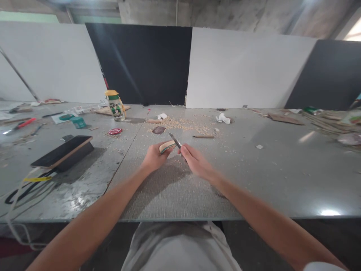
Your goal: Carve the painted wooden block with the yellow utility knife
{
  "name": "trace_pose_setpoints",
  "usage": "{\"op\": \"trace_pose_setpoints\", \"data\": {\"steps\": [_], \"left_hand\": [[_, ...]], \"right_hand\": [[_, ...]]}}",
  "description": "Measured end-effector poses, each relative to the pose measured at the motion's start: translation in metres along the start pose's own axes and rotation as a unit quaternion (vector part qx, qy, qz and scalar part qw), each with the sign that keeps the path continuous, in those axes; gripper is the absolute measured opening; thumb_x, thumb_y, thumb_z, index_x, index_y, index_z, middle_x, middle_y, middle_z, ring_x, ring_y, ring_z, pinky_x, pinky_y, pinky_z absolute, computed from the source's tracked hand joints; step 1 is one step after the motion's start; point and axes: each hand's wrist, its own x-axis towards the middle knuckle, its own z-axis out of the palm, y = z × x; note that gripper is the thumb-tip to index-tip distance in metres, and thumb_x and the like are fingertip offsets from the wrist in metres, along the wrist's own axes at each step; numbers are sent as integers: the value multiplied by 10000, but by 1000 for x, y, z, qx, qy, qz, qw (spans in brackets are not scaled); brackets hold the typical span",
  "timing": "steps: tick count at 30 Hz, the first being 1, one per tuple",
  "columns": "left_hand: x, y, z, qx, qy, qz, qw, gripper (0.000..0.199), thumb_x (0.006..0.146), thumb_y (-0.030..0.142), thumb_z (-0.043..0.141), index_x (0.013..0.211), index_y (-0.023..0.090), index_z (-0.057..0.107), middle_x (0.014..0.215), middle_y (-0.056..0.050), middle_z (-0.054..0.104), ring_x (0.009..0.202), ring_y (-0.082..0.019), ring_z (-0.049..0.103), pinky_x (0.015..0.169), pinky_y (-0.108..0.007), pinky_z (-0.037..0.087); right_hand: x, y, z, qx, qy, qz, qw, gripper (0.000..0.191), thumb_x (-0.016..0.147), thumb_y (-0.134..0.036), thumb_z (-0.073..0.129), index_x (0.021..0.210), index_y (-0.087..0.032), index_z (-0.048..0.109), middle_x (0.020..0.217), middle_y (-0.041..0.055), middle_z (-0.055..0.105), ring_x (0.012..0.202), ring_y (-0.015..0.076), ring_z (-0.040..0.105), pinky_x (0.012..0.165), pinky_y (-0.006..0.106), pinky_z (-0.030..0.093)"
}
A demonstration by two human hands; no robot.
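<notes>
Pale and curved, a small piece of wood (167, 146) with a blue-green line along its side is held in my left hand (154, 156), fingers closed round it. My right hand (194, 159) grips a knife (175, 140), its blade pointing up and to the left, close to the wood's right end. Whether the blade touches the wood I cannot tell. Both hands are over the grey table (169, 199). Just beyond them lie pale wood shavings (180, 123), a dark flat piece (158, 130) and a thin wooden-handled tool (203, 136).
To the left, a phone (63, 150) leans on a stand beside cables (17, 203). Farther back are a yellow-lidded bottle (115, 106), a red round lid (115, 131) and a teal container (78, 122). Crumpled tissue (223, 119) lies at the back; wood strips (324, 122) at right.
</notes>
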Motion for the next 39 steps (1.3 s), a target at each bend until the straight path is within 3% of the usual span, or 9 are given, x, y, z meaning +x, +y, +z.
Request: {"op": "trace_pose_setpoints", "data": {"steps": [3, 10, 21, 28, 31, 34, 37, 39], "left_hand": [[-1, 3, -1, 15, 3, 11, 1000, 315, 853, 322, 585, 1121, 213, 711, 1000, -48, 743, 953, -252, 664, 858, -343, 487], [-2, -1, 0, 19, 5, 8, 1000, 402, 838, 264, 580, 1224, 197, 670, 1070, -52, 746, 978, -250, 672, 907, -339, 480], [1, -5, 2, -18, 24, -24, 999, 416, 809, 275, 632, 1219, 225, 677, 1088, -47, 734, 1036, -271, 648, 973, -379, 446], [11, -3, -25, -111, 84, -75, 987, 380, 766, 363, 682, 1094, 170, 690, 1050, -79, 710, 1000, -254, 628, 804, -325, 523], [10, 2, -33, -164, 34, -102, 981, 425, 696, 383, 747, 1043, 146, 684, 1024, -107, 703, 873, -235, 655, 682, -325, 556], [7, 6, -31, -201, -46, -119, 971, 456, 647, 388, 798, 997, 120, 682, 915, -121, 709, 731, -219, 660, 560, -305, 549], [4, 6, -24, -224, -79, -111, 965, 517, 617, 350, 831, 1050, 126, 659, 859, -96, 697, 666, -183, 638, 533, -260, 514], [2, 5, -18, -237, -72, -96, 964, 624, 637, 338, 825, 1194, 175, 596, 964, -85, 684, 731, -168, 640, 593, -243, 513]], "right_hand": [[-2, -1, -3, -68, -5, -35, 997, 325, 980, -514, 380, 813, -243, 445, 679, -29, 482, 612, 145, 463, 567, 283, 306], [-4, 0, 5, -164, -32, -57, 984, 212, 983, -427, 391, 917, -246, 479, 593, -49, 483, 503, 140, 433, 525, 287, 242], [-2, 3, 3, -218, 17, -49, 975, 196, 929, -439, 474, 909, -253, 534, 613, -17, 499, 534, 156, 410, 542, 296, 199], [14, 35, -37, -165, 103, 12, 981, 225, 915, -445, 491, 829, -237, 496, 592, -28, 452, 503, 142, 399, 502, 270, 219], [20, 40, -47, -99, 101, 23, 990, 306, 955, -499, 389, 843, -232, 490, 649, -26, 488, 485, 116, 441, 465, 247, 291], [18, 28, -37, -21, 55, 21, 998, 355, 969, -540, 316, 962, -234, 496, 718, -26, 544, 424, 79, 437, 412, 228, 336], [10, 8, -19, 34, -13, 16, 999, 324, 888, -559, 513, 986, -253, 466, 637, -76, 520, 376, 68, 405, 363, 206, 330], [5, -3, -9, 54, -39, 15, 998, 333, 853, -548, 583, 918, -257, 436, 550, -107, 455, 362, 72, 400, 346, 196, 319]]}}
